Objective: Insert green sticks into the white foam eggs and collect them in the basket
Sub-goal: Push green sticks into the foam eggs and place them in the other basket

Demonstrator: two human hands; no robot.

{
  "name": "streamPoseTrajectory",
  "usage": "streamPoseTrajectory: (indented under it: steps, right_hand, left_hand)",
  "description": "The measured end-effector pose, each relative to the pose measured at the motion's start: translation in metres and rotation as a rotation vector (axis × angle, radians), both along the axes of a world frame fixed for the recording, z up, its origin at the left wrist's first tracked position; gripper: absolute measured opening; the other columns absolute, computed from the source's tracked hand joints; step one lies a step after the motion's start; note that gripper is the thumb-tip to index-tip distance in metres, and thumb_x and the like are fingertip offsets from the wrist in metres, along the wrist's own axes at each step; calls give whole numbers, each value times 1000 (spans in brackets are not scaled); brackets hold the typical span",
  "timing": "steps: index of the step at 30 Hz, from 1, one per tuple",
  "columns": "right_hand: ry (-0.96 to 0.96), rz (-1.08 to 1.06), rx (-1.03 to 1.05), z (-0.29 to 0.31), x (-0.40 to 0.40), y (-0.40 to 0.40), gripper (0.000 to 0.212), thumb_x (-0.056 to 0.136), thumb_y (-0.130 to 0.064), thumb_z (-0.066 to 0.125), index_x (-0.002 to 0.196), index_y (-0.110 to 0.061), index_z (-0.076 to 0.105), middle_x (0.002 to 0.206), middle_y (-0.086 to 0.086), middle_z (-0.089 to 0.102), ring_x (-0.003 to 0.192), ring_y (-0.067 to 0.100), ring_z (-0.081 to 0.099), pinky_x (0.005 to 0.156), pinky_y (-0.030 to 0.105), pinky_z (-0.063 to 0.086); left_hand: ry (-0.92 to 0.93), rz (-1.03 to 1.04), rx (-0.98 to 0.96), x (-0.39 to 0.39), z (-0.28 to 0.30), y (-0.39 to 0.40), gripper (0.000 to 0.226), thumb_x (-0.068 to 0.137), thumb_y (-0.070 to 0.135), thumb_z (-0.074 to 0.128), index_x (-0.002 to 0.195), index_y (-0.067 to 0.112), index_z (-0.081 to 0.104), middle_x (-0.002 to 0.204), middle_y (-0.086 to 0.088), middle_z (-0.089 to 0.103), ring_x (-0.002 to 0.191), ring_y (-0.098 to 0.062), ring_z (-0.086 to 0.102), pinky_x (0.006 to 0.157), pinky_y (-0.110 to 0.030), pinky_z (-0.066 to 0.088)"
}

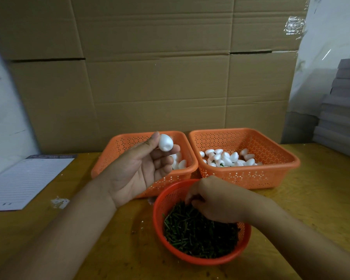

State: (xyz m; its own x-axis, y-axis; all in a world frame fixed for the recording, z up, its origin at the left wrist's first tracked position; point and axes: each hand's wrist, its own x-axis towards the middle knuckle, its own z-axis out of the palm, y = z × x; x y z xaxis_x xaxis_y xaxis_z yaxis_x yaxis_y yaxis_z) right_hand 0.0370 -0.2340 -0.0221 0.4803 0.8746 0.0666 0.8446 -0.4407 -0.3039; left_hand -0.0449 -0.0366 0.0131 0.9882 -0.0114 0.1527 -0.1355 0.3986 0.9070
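A yellowish wooden table (pixel 321 199), scuffed and speckled with white crumbs, carries 3 baskets. Behind it stands a wall of flattened brown cardboard (pixel 150 67), with clear plastic sheeting (pixel 327 47) at the right and a stack of grey boards (pixel 339 110) in the right corner. A lined paper pad (pixel 26 180) lies on the table at the left.

The left hand (pixel 139 170) is raised palm-up above the left orange basket (pixel 117 150), its thumb and fingers (pixel 175 148) pinching 1 white foam egg (pixel 165 144). More white eggs lie in that basket and in the right orange basket (pixel 271 176). The right hand (pixel 216 201) reaches into the round red basket (pixel 160 221) nearest the person, its curled fingers down among the green sticks (pixel 198 237); whether they grip a stick, I cannot tell.
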Motion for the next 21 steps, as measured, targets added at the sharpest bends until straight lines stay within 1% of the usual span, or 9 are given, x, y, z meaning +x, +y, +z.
streamPoseTrajectory:
  steps: [2, 6, 9, 11, 13, 15, 18, 19, 21]
  right_hand:
    - [13, -1, -12, 0, 0, -1, 27, 94, -12, 54, 110, -26, 71, 112, -10, 70, 99, 3, 63, 83, 17, 50]
    - [66, -13, -24, 2, -1, -1, 28, 94, -7, 51, 109, -23, 69, 104, -9, 70, 93, 1, 63, 81, 19, 52]
    - [77, -30, 1, 3, -1, -1, 29, 95, -5, 49, 110, -22, 68, 94, -12, 68, 84, -3, 60, 74, 9, 45]
    - [51, -42, 32, 4, 0, -1, 29, 96, -6, 50, 110, -21, 69, 90, -15, 64, 77, -7, 56, 70, 6, 40]
    - [41, -46, 52, 6, 0, -1, 27, 96, -7, 53, 107, -22, 71, 90, -16, 63, 77, -8, 55, 70, 6, 40]
    - [65, -41, 71, 7, 0, -2, 20, 95, -10, 58, 103, -24, 70, 92, -18, 64, 83, -7, 57, 72, 7, 42]
    - [84, -46, 180, 10, 1, -2, 12, 92, -17, 67, 96, -28, 66, 88, -20, 62, 78, -10, 57, 71, 6, 41]
    - [130, -55, 248, 11, 1, -1, 11, 92, -17, 68, 93, -27, 65, 86, -17, 64, 76, -7, 59, 71, 8, 44]
    - [383, -63, 443, 16, -2, 0, 9, 92, -12, 69, 89, -20, 66, 80, -9, 65, 70, 2, 60, 68, 18, 50]
  left_hand:
    - [25, 8, -22, 1, -1, -1, 36, 91, 38, 58, 88, 10, 80, 90, -5, 75, 68, -8, 68, 60, -22, 57]
    - [52, 24, -26, 2, -3, 0, 37, 90, 38, 60, 99, 4, 73, 93, -7, 75, 68, -11, 68, 59, -24, 58]
    - [63, 32, -21, 3, -4, 0, 33, 90, 37, 60, 91, 10, 79, 97, -8, 76, 71, -11, 69, 59, -23, 58]
    - [72, 40, -31, 4, -5, 0, 31, 90, 37, 60, 90, 13, 81, 101, -8, 76, 72, -11, 70, 58, -23, 58]
    - [81, 44, -37, 4, -6, 0, 30, 91, 37, 60, 92, 16, 81, 103, -7, 76, 73, -11, 70, 59, -24, 57]
    - [82, 46, -21, 5, -7, 0, 29, 91, 39, 60, 91, 19, 81, 104, -6, 76, 74, -11, 70, 59, -23, 57]
    - [85, 53, 0, 5, -8, 0, 28, 90, 41, 62, 88, 20, 80, 104, -5, 76, 75, -10, 70, 59, -23, 56]
    - [86, 58, 3, 5, -8, 0, 27, 89, 42, 62, 87, 20, 79, 103, -4, 75, 76, -9, 69, 59, -22, 56]
    - [87, 64, 2, 5, -8, 0, 26, 89, 42, 63, 87, 21, 78, 100, -2, 74, 76, -9, 68, 59, -21, 55]
